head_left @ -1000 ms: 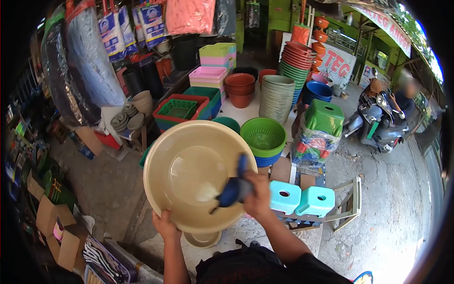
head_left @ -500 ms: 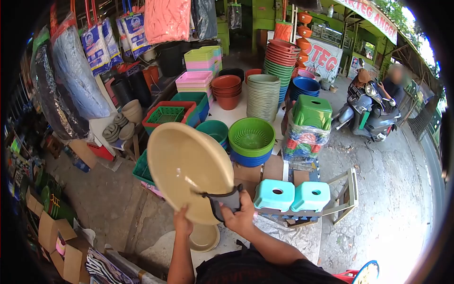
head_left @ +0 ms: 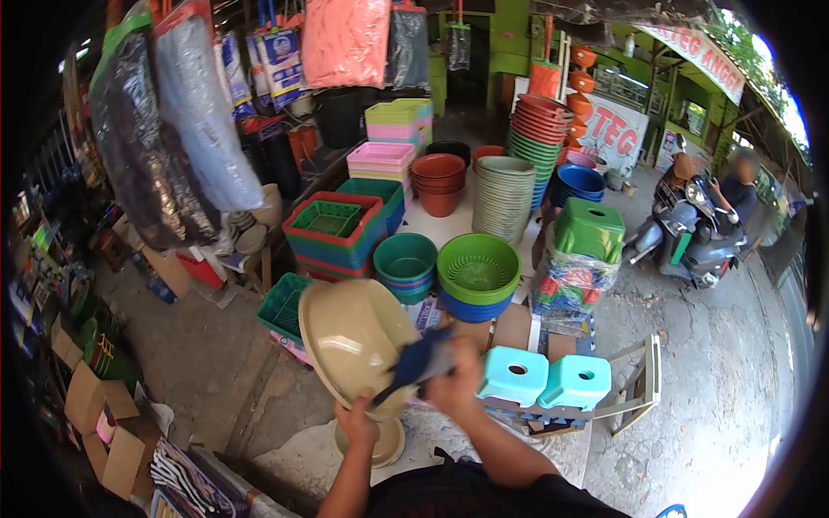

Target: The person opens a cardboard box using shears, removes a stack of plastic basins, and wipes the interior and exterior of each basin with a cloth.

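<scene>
I hold a beige plastic basin tilted on edge, low in front of me. My left hand grips its lower rim from underneath. A dark blue cloth is pressed against the right side of the basin, with my right hand closed around it. Directly below sits another beige basin on the concrete ledge.
Stacks of plastic basins, baskets and pots fill the stall ahead: green colanders, a teal basin, red and green crates. Two turquoise stools stand to my right. A person sits on a motorbike at right. Cardboard boxes lie at left.
The basin has dropped lower and turned more edge-on. My right hand with the cloth has shifted from the lower rim up along the basin's right side.
</scene>
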{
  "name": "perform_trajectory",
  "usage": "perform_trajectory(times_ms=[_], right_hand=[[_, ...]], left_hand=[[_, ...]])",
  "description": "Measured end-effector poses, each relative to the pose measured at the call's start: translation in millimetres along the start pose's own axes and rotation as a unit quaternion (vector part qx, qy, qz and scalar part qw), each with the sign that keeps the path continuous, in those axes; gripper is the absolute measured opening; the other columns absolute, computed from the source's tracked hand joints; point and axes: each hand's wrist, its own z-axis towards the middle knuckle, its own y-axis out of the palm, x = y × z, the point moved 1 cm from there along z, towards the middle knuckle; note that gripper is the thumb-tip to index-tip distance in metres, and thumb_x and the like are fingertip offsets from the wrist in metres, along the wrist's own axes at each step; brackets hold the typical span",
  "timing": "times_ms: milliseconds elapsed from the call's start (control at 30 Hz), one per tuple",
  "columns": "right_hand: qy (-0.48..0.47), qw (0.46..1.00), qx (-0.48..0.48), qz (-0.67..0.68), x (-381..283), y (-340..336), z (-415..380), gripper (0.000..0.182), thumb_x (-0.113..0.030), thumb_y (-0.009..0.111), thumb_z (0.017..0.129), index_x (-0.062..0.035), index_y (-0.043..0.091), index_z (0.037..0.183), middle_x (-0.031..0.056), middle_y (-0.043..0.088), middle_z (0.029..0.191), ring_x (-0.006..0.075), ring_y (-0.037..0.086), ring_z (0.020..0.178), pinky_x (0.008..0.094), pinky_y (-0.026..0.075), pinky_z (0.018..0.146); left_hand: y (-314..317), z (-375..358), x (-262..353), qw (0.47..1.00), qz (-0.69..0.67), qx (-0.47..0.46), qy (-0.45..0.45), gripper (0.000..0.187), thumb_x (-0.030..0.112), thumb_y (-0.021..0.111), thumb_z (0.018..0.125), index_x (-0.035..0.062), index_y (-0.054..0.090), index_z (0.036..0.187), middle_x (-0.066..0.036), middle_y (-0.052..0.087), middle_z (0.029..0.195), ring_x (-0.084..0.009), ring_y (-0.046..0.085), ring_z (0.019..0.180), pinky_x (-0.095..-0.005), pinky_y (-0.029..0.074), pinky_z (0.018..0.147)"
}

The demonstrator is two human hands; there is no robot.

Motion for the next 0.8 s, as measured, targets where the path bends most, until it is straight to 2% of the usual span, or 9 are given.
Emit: perform_trajectory(times_ms=[67, 133, 267, 300, 400, 467, 567, 667, 800], right_hand=[[0.123, 0.985, 0.034, 0.115, 29, -22, 9, 0.018, 0.000, 0.054, 0.069, -0.0019, 0.056, 0.087, 0.0127, 0.056, 0.083, 0.0295, 0.055, 0.071, 0.0354, 0.045, 0.063], [0.070, 0.995, -0.055, 0.035, 26, -29, 13, 0.021, -0.005, 0.061, 0.069, -0.0032, 0.057, 0.089, 0.0130, 0.057, 0.089, 0.0297, 0.056, 0.076, 0.0385, 0.046, 0.067], [-0.187, 0.852, -0.473, -0.124, -40, 1, -19, 0.050, -0.035, 0.065, 0.068, -0.0091, 0.058, 0.110, 0.0137, 0.048, 0.124, 0.0292, 0.045, 0.115, 0.0495, 0.033, 0.094], [-0.183, 0.838, -0.495, -0.138, -36, 6, -33, 0.053, -0.040, 0.062, 0.070, -0.0138, 0.056, 0.116, 0.0114, 0.038, 0.135, 0.0301, 0.036, 0.123, 0.0528, 0.024, 0.099], [-0.174, 0.862, -0.449, -0.159, -17, 5, -6, 0.050, -0.038, 0.062, 0.071, -0.0165, 0.056, 0.115, 0.0106, 0.038, 0.135, 0.0317, 0.038, 0.121, 0.0538, 0.025, 0.098], [-0.066, 0.904, -0.381, -0.184, 9, 10, 17, 0.049, -0.037, 0.063, 0.071, -0.0149, 0.055, 0.114, 0.0117, 0.042, 0.131, 0.0319, 0.038, 0.120, 0.0533, 0.026, 0.097], [-0.173, 0.870, -0.420, -0.191, -5, 14, 4, 0.046, -0.037, 0.064, 0.069, -0.0168, 0.057, 0.110, 0.0111, 0.045, 0.129, 0.0308, 0.039, 0.120, 0.0530, 0.027, 0.096], [-0.245, 0.824, -0.496, -0.123, -37, 4, -14, 0.044, -0.037, 0.064, 0.069, -0.0152, 0.058, 0.106, 0.0118, 0.047, 0.125, 0.0289, 0.038, 0.121, 0.0519, 0.027, 0.098], [-0.068, 0.927, -0.342, -0.139, 20, 11, 38, 0.044, -0.037, 0.066, 0.068, -0.0173, 0.060, 0.107, 0.0114, 0.051, 0.117, 0.0294, 0.047, 0.108, 0.0491, 0.035, 0.085]], left_hand=[[-4, 7, 21, 0.996, -0.053, 0.033, -0.057, 0.035, 0.023, 0.054, 0.085, 0.0010, 0.051, 0.112, -0.011, 0.058, 0.106, -0.0219, 0.058, 0.093, -0.0338, 0.046, 0.082], [-2, 8, 32, 0.948, -0.203, 0.001, -0.244, 0.045, 0.035, 0.042, 0.091, 0.0014, 0.045, 0.120, -0.013, 0.054, 0.114, -0.0252, 0.055, 0.102, -0.0366, 0.045, 0.088], [3, -7, 15, 0.981, -0.083, -0.064, -0.162, 0.062, 0.054, 0.033, 0.089, 0.0056, 0.042, 0.126, -0.014, 0.051, 0.121, -0.0272, 0.051, 0.108, -0.0402, 0.042, 0.092], [21, -9, 34, 0.958, -0.123, 0.000, -0.259, 0.066, 0.057, 0.029, 0.090, 0.0037, 0.041, 0.126, -0.013, 0.051, 0.121, -0.0247, 0.051, 0.109, -0.0378, 0.042, 0.093], [6, -11, 28, 0.970, -0.091, -0.102, -0.202, 0.065, 0.055, 0.027, 0.091, 0.0008, 0.043, 0.123, -0.012, 0.053, 0.117, -0.0226, 0.052, 0.106, -0.0356, 0.042, 0.092], [-1, -14, 30, 0.975, -0.013, -0.115, -0.188, 0.062, 0.053, 0.028, 0.091, 0.0002, 0.047, 0.118, -0.012, 0.055, 0.112, -0.0217, 0.054, 0.102, -0.0343, 0.043, 0.089], [2, -8, 47, 0.959, 0.191, -0.155, -0.140, 0.048, 0.043, 0.038, 0.093, 0.0007, 0.056, 0.103, -0.009, 0.061, 0.097, -0.0161, 0.059, 0.085, -0.0288, 0.046, 0.078], [-1, -7, 46, 0.974, 0.120, -0.158, -0.111, 0.046, 0.043, 0.042, 0.092, 0.0002, 0.059, 0.096, -0.002, 0.059, 0.082, -0.0074, 0.052, 0.072, -0.0248, 0.043, 0.067], [-6, -6, 62, 0.944, 0.235, -0.223, -0.062, 0.032, 0.031, 0.059, 0.086, -0.0006, 0.061, 0.090, 0.002, 0.058, 0.074, -0.0060, 0.050, 0.067, -0.0221, 0.042, 0.060]])
